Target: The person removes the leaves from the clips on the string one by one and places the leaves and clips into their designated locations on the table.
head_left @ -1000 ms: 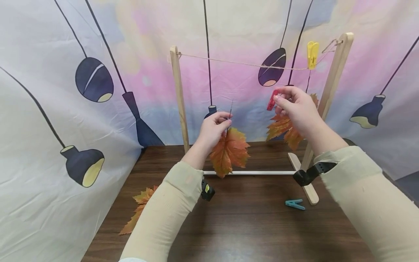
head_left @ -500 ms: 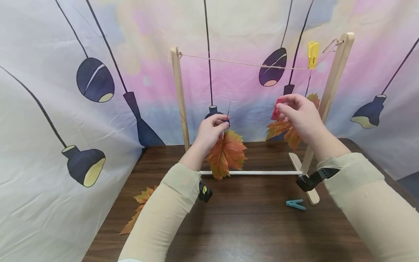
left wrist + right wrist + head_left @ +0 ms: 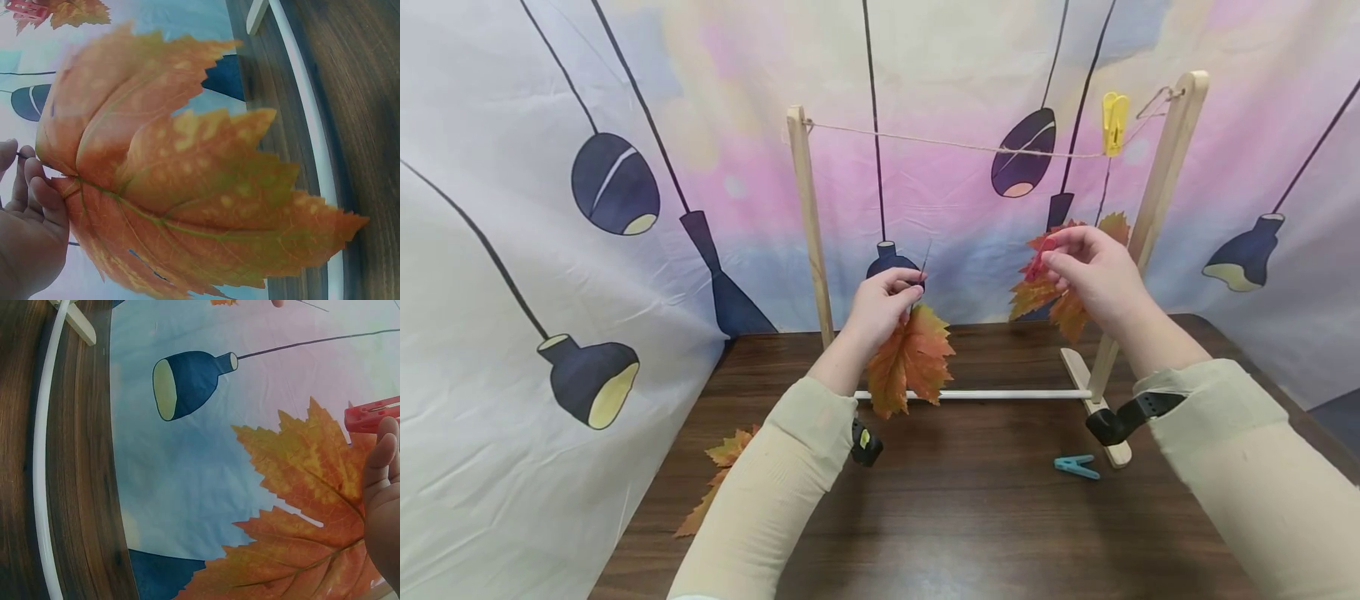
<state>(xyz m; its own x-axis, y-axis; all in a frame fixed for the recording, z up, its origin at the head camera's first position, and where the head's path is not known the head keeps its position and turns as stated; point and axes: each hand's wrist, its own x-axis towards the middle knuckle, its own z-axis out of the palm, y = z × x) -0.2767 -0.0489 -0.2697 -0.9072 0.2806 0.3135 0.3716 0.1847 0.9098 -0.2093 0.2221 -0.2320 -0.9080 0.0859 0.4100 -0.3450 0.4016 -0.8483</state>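
My left hand (image 3: 886, 307) pinches the thin dark stem of an orange maple leaf (image 3: 912, 360), which hangs below the fingers, in front of the rack. In the left wrist view the same leaf (image 3: 187, 187) spreads wide beside the fingertips. A red clothespin (image 3: 1040, 258) is held between the thumb and fingers of my right hand (image 3: 1097, 271). Behind that hand a second maple leaf (image 3: 1036, 298) hangs by its stem from a yellow clothespin (image 3: 1115, 125) on the string (image 3: 940, 142). The right wrist view shows the red clothespin (image 3: 372, 415) overlapping this hanging leaf (image 3: 312, 531).
The string runs between two wooden posts (image 3: 811, 225), joined low down by a white rod (image 3: 1000, 395). A blue clothespin (image 3: 1077, 467) lies on the dark wooden table (image 3: 970, 517). Another maple leaf (image 3: 715, 479) lies at the left, partly hidden by my sleeve. A printed cloth (image 3: 737, 50) stands behind.
My right hand has come down a little with the red clothespin, now in front of the hanging leaf. My left hand has sunk slightly and shifted left with its leaf.
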